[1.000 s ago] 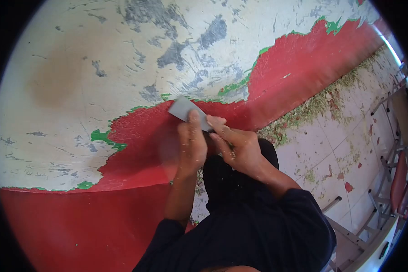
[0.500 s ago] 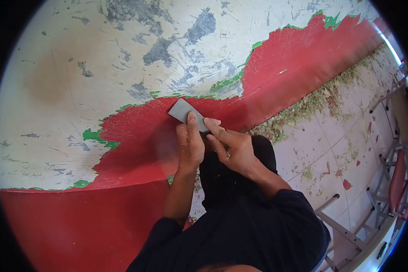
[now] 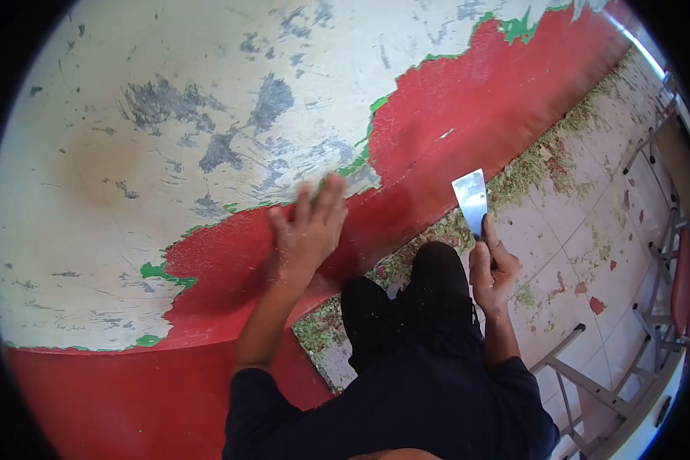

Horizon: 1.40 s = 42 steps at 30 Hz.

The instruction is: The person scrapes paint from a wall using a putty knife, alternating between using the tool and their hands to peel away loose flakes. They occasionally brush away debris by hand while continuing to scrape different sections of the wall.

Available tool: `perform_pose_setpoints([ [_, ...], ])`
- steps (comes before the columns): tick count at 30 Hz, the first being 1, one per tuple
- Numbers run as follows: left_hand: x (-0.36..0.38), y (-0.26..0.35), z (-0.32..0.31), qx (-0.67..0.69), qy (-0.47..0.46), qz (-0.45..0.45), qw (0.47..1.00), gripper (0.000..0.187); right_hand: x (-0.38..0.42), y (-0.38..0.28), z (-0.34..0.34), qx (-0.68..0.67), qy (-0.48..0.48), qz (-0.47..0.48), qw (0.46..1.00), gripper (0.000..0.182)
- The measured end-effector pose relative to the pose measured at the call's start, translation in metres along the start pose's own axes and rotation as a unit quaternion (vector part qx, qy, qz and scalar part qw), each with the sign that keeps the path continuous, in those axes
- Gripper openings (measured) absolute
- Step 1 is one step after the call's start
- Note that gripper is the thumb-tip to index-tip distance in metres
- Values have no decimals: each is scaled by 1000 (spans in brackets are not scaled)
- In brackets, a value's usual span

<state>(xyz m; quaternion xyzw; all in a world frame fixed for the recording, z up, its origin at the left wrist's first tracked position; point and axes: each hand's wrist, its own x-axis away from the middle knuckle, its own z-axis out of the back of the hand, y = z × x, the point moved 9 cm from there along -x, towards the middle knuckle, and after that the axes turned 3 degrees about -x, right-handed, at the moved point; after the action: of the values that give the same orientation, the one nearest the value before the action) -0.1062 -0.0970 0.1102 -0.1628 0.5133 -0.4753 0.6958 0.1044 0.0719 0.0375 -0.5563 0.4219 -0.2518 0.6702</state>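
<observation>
A wall carries red paint (image 3: pixel 437 115) along its lower part, with a ragged green edge against the scraped, whitish area (image 3: pixel 192 77) that shows grey patches. My left hand (image 3: pixel 311 230) lies over the red paint near that edge, fingers spread and slightly blurred; whether it touches the wall is hard to tell. In my right hand (image 3: pixel 495 272) is a putty knife (image 3: pixel 473 195), held by its dark handle with the broad metal blade pointing up and away from me. The knife is apart from the wall, over the floor debris.
Paint scrapings (image 3: pixel 544 176) lie heaped along the wall's foot and scattered over the tiled floor (image 3: pixel 544 230). Metal-legged furniture (image 3: pixel 590 391) stands at the right, beside a red chair part (image 3: pixel 684 284). My knees (image 3: pixel 437 268) are close to the wall.
My left hand has come off the blade and opened over the red paint. My right hand has carried the putty knife right, away from the wall. The view has shifted slightly.
</observation>
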Motion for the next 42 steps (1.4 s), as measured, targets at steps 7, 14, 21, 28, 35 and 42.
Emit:
perform_pose_setpoints([
  [7, 14, -22, 34, 311, -73, -210, 924, 33, 17, -20, 39, -31, 23, 56, 998, 41],
  [14, 49, 21, -5, 252, -399, -146, 869, 34, 64, -12, 100, -54, 13, 58, 997, 42],
  [21, -24, -68, 97, 176, 57, 26, 982, 49, 90, 4, 154, -70, 52, 43, 995, 43],
  [28, 44, 29, -4, 284, -109, -79, 949, 45, 88, 27, 133, -65, 32, 34, 997, 49],
  [35, 97, -83, 71, 125, 128, 28, 983, 45, 59, 6, 72, -71, -94, 66, 991, 49],
  [42, 113, -148, 42, 54, 75, 431, 898, 58, 38, -20, 1, -134, -178, 101, 970, 47],
])
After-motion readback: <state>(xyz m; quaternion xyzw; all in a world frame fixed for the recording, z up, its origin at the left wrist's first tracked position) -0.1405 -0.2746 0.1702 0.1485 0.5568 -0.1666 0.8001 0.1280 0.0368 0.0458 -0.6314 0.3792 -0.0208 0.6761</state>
